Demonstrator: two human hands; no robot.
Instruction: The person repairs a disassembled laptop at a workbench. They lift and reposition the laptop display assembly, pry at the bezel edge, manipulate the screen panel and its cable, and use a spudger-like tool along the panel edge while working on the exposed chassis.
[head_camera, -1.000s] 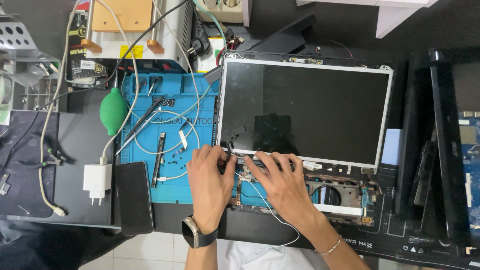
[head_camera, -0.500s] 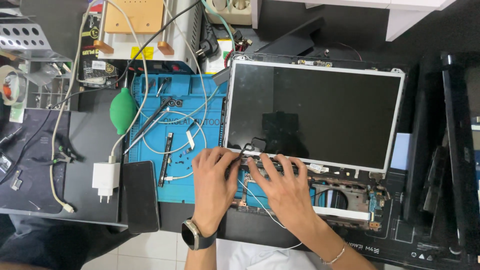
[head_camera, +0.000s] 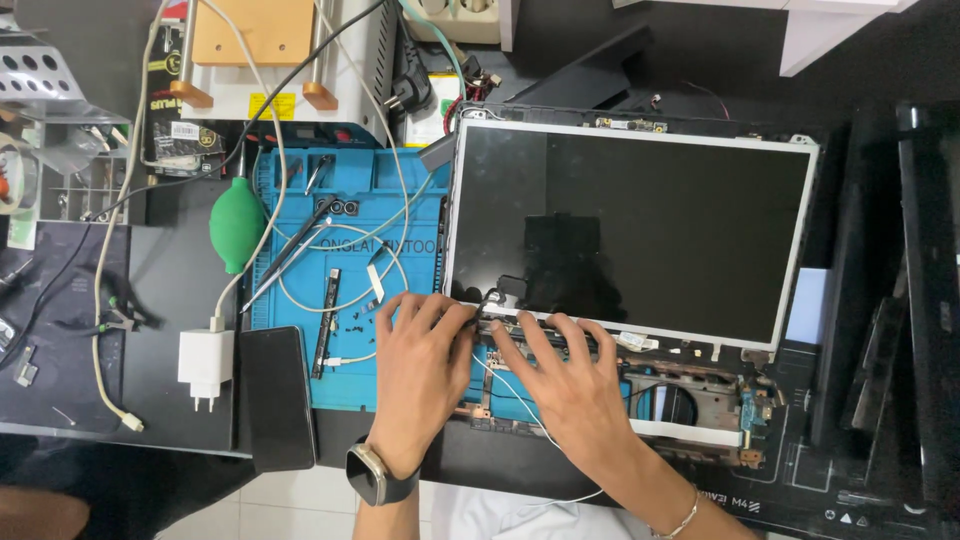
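Note:
An opened laptop lies on the bench, its dark screen panel (head_camera: 630, 230) loose in the lid frame and its bare base (head_camera: 690, 395) showing boards and cables. My left hand (head_camera: 420, 370), with a watch on the wrist, has its fingertips at the panel's lower left corner by a small black cable end (head_camera: 492, 298). Whether it pinches anything is hidden by the fingers. My right hand (head_camera: 565, 390) rests beside it, fingers spread flat along the panel's bottom edge. A thin white wire (head_camera: 545, 435) runs out from under the hands toward me.
Left of the laptop is a blue work mat (head_camera: 340, 260) with tweezers, small screws and a white cable. A green blower bulb (head_camera: 237, 225), a white charger (head_camera: 205, 365) and a dark phone (head_camera: 277, 395) lie further left. Black laptop parts (head_camera: 920, 300) are stacked at the right.
The camera view has drifted, so the laptop sits a little further right and lower. Both hands stay at the panel's lower left corner, with only small finger movements.

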